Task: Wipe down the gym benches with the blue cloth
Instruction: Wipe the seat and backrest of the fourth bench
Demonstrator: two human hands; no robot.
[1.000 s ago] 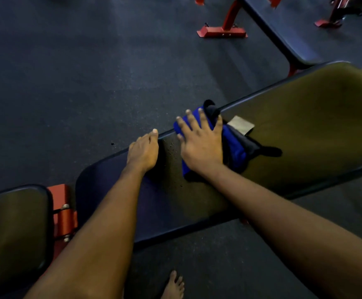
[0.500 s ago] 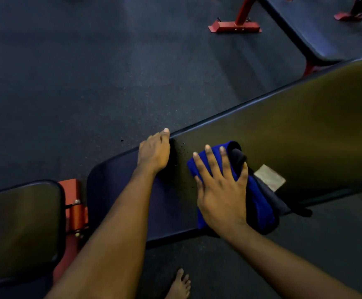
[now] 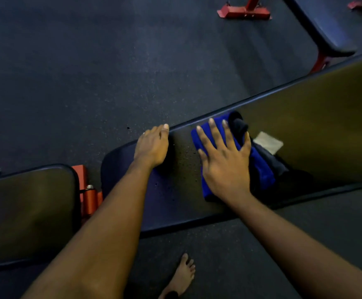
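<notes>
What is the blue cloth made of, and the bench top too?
Blue cloth: looks like soft, matte fabric, maybe microfibre; it folds and bunches under the right hand. Bench pad: probably vinyl or leatherette, smooth with a dull sheen and a piped edge.

Right hand [image 3: 225, 160] lies flat on the cloth [image 3: 264, 175], and the cloth is on the worktop [image 3: 305, 126], up against its far edge. Left hand [image 3: 152, 147] rests just to the left, on that same edge. Left of the worktop comes a bracket [image 3: 87, 190], then a seat pad [image 3: 24, 208]. A second bench [image 3: 326, 29] stands behind, far right. On the near side, a foot [image 3: 182, 275] is on the floor [image 3: 68, 72].
</notes>
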